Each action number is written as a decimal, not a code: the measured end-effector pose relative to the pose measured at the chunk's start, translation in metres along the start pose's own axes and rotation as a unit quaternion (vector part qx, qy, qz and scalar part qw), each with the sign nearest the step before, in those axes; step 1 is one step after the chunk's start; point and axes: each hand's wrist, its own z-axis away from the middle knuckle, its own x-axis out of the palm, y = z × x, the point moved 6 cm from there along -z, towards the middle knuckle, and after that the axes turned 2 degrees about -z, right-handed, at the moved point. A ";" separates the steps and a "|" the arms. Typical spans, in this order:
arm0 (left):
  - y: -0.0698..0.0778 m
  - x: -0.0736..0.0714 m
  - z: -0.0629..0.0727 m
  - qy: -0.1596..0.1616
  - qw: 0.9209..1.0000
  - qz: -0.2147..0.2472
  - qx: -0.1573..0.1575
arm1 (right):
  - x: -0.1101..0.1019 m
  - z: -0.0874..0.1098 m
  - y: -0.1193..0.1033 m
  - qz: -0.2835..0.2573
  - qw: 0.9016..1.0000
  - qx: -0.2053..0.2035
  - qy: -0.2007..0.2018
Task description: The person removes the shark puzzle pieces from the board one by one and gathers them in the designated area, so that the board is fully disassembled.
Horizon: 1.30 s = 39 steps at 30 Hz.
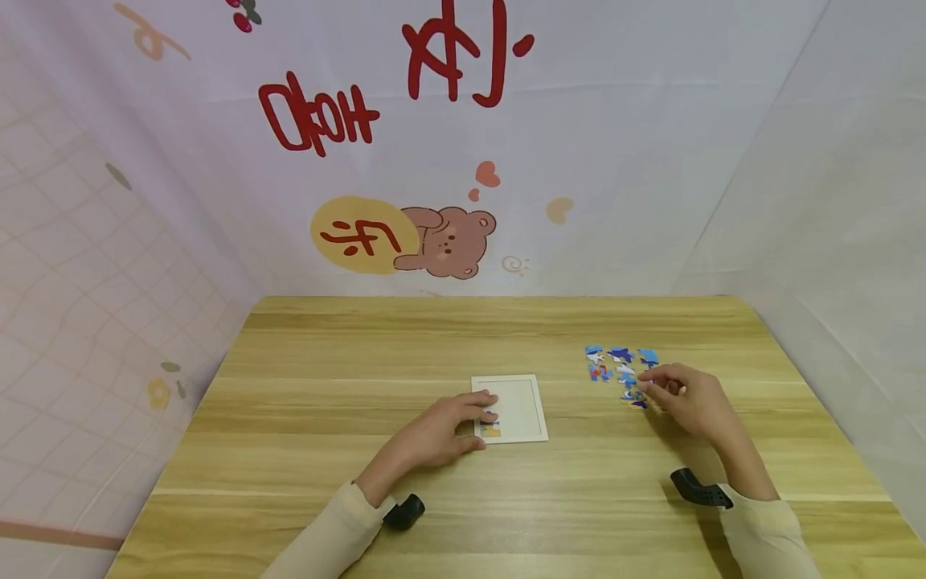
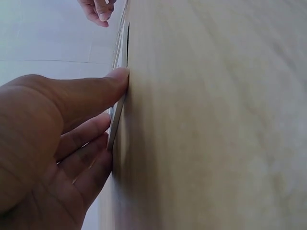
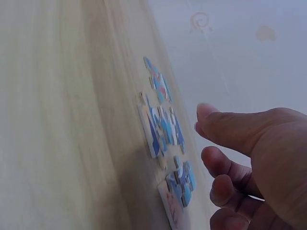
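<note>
A shallow white puzzle tray (image 1: 522, 406) lies on the table, with yellow and blue jigsaw pieces (image 1: 493, 430) in its near left corner. My left hand (image 1: 437, 430) rests on the tray's left side, index and middle fingers stretched over it. In the left wrist view, the thumb touches the thin tray edge (image 2: 117, 117). Several blue jigsaw pieces (image 1: 620, 354) lie in loose rows to the right of the tray. Over their right side hovers my right hand (image 1: 687, 398). In the right wrist view, a gap shows between its thumb and bent index finger, with nothing held.
The wooden table (image 1: 347, 346) ends at a white printed curtain (image 1: 615, 145) behind, and more curtain hangs at both sides. Each wrist wears a black camera mount, one near the left cuff (image 1: 405, 512) and one near the right cuff (image 1: 700, 488).
</note>
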 end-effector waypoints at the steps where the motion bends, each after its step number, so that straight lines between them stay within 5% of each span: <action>1: 0.000 0.000 0.000 0.000 1.000 -0.003 0.003 | 0.000 0.000 -0.002 -0.002 1.000 -0.001 0.000; 11: 0.004 -0.006 -0.002 0.018 0.999 -0.015 0.024 | 0.003 -0.002 -0.032 -0.023 0.999 -0.025 0.013; 20: -0.005 -0.010 0.003 0.056 0.998 -0.005 -0.035 | 0.026 0.001 -0.057 -0.038 0.996 -0.085 0.007; 39: -0.016 -0.004 0.006 0.009 0.994 -0.071 -0.079 | 0.076 0.000 -0.112 -0.107 0.985 -0.122 -0.054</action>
